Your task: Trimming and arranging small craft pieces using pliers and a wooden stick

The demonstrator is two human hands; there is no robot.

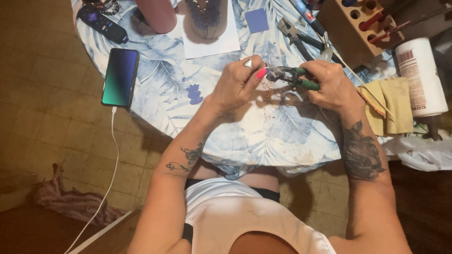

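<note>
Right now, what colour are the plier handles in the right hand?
Green, on the pliers in the right hand; head view.

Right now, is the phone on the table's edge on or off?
On: the phone screen glows green to blue, with a white cable plugged into its lower end.

Leaf-print tablecloth point(282, 136) over tan tiled floor point(52, 117) (dimly lit).

pliers point(293, 75): dull grey metal jaws, glossy green plastic grips
tablecloth point(263, 131): soft matt cloth, leaf print
phone point(120, 76): smooth glossy glass
tool block point(351, 33): matt bare wood
rags point(393, 101): yellow napped cloth
</note>
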